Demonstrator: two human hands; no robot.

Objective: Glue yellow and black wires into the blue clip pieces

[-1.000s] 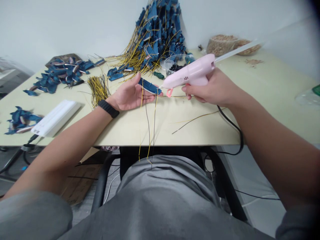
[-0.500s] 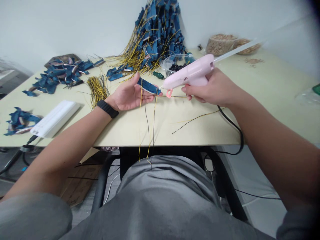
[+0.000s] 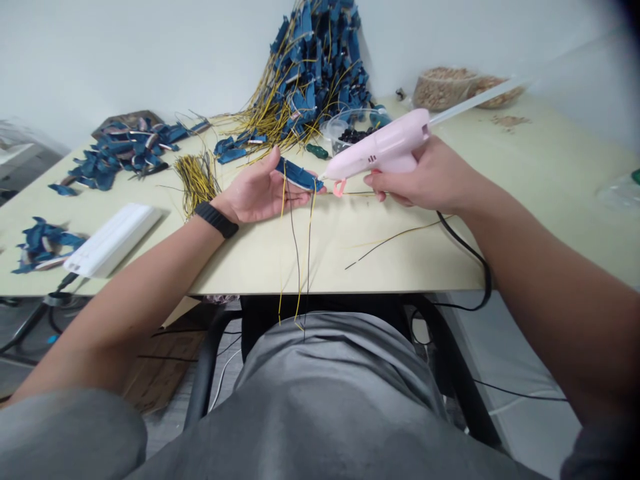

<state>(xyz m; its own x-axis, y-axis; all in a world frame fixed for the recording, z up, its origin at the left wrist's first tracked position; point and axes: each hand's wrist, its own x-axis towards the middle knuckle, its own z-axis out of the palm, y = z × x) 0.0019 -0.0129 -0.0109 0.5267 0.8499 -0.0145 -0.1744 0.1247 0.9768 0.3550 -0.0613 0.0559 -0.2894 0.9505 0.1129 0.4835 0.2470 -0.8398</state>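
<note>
One small blue piece (image 3: pixel 299 177) lies across the fingertips of the left hand (image 3: pixel 260 193), which is half-open and palm up just above the table (image 3: pixel 525 173), with the thumb steadying the piece's far end. It looks light and rigid, probably plastic, and narrow enough that a grip on its long edges suits it best. The thin yellow and black wires (image 3: pixel 300 260) trailing from it over the table edge toward the lap look limp and easy to snag, so they make a poor place to take hold. The nozzle of a pink glue gun (image 3: pixel 380 150) touches or nearly touches the piece's near end. The right hand (image 3: pixel 425 180) is closed around the gun's grip, a clear glue stick (image 3: pixel 475 99) juts from its back, and its black cord (image 3: pixel 465 250) drops off the table. The tip is likely hot, so fingers belong well clear of it. Farther off are a bundle of yellow wires (image 3: pixel 196 177), a white box (image 3: pixel 113 237) and a tall heap of blue pieces (image 3: pixel 315 67) against the wall.
</note>
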